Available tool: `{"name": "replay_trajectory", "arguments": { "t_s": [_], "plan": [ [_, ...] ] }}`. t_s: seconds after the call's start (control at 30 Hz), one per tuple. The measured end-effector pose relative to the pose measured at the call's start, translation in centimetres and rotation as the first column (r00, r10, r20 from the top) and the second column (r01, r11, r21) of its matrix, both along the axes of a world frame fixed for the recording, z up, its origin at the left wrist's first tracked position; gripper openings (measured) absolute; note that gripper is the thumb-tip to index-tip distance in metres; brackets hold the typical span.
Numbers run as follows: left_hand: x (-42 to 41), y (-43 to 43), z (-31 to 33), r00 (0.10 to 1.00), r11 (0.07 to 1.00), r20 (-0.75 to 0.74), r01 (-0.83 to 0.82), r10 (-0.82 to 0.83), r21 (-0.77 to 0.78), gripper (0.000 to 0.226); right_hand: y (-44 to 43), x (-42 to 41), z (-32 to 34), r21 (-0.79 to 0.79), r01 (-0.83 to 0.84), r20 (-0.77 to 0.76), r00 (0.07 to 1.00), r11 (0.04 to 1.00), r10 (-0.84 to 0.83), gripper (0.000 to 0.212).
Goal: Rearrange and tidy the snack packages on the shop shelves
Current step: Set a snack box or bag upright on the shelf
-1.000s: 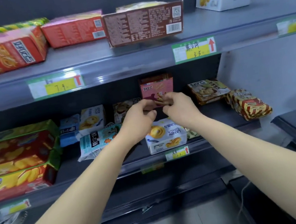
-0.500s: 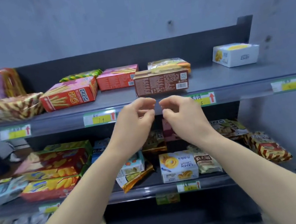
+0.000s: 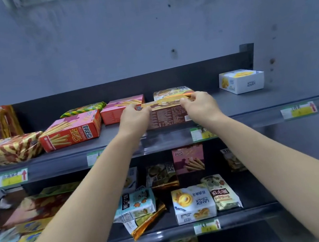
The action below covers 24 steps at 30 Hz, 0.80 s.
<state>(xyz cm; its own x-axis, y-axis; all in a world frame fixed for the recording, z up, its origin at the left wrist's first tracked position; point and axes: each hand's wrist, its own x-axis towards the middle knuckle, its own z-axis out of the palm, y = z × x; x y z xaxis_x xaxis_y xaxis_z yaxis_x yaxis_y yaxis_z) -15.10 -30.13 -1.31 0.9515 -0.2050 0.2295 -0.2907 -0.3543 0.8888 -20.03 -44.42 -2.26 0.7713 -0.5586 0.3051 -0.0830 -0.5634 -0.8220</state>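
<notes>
A brown snack box (image 3: 166,112) stands near the front of the top shelf (image 3: 255,101). My left hand (image 3: 134,117) grips its left end and my right hand (image 3: 200,103) grips its right end, fingers curled over the top edge. Behind the brown box lie a pink-red box (image 3: 120,109) and a beige box (image 3: 172,92). A red stick-biscuit box (image 3: 72,131) lies to the left. On the lower shelf (image 3: 252,209) a pink box (image 3: 188,159) stands upright at the back.
A white box (image 3: 241,80) sits at the top shelf's right end, and a striped gold-red pack (image 3: 5,150) at its left. The lower shelf holds a white cookie box (image 3: 192,204), loose pouches (image 3: 135,205) and stacked boxes (image 3: 31,214) at left. Price tags (image 3: 299,110) line the shelf edges.
My view rose from the lower shelf to the top shelf. Both hands left the pink box below, lifted empty, and now grip the brown box on the top shelf.
</notes>
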Motion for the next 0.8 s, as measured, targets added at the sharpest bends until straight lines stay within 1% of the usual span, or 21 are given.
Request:
{"name": "replay_trajectory", "arguments": {
  "t_s": [0.03, 0.1, 0.2, 0.3, 0.4, 0.47, 0.57, 0.63, 0.67, 0.73, 0.8],
  "plan": [
    [0.7, -0.2, 0.1, 0.997, 0.999, -0.081, 0.003, -0.006, -0.032, 0.026, -0.2, 0.6, 0.0, 0.012, 0.013, -0.037, 0.999, 1.000, -0.013, 0.038],
    [1.7, -0.5, 0.1, 0.979, 0.993, -0.204, -0.007, -0.016, -0.114, 0.020, -0.3, 1.6, 0.0, 0.035, 0.052, -0.079, 0.996, 0.998, -0.049, 0.043],
    [2.5, -0.6, 0.0, 0.965, 0.980, -0.263, -0.051, -0.002, -0.194, 0.014, -0.1, 2.3, -0.1, 0.037, 0.113, -0.066, 0.992, 0.993, -0.111, 0.037],
    [2.6, -0.4, -0.4, 0.968, 0.968, -0.250, -0.087, 0.026, -0.236, 0.012, -0.2, 2.2, -0.8, 0.001, 0.133, -0.018, 0.991, 0.991, -0.133, 0.035],
    [2.1, 0.0, -0.8, 0.980, 0.957, -0.194, -0.088, 0.035, -0.275, 0.023, -0.2, 1.7, -1.2, 0.025, 0.117, 0.048, 0.992, 0.993, -0.118, 0.032],
    [1.5, 0.2, -0.8, 0.988, 0.947, -0.154, -0.075, 0.028, -0.311, 0.025, -0.1, 1.1, -1.1, 0.080, 0.094, 0.116, 0.988, 0.992, -0.103, 0.027],
    [0.1, 0.5, -0.7, 0.994, 0.924, -0.111, -0.053, 0.012, -0.378, 0.021, -0.1, -0.1, -0.9, 0.148, 0.048, 0.199, 0.977, 0.988, -0.078, 0.016],
    [-1.3, 0.7, -0.8, 0.995, 0.902, -0.104, -0.041, -0.005, -0.429, 0.016, 0.1, -1.3, -1.0, 0.211, 0.019, 0.241, 0.968, 0.977, -0.070, 0.014],
    [-2.1, 0.8, -1.0, 0.994, 0.895, -0.107, -0.038, -0.011, -0.445, 0.016, 0.1, -2.0, -1.1, 0.252, -0.004, 0.259, 0.964, 0.968, -0.063, 0.014],
    [-3.5, 1.0, -1.4, 0.993, 0.886, -0.115, -0.040, -0.016, -0.461, 0.028, 0.0, -3.2, -1.5, 0.321, -0.053, 0.281, 0.959, 0.945, -0.041, 0.019],
    [-4.7, 1.4, -1.8, 0.993, 0.884, -0.113, -0.030, -0.026, -0.466, 0.030, -0.1, -4.6, -2.0, 0.365, -0.082, 0.284, 0.958, 0.928, -0.028, 0.025]
  ]
}}
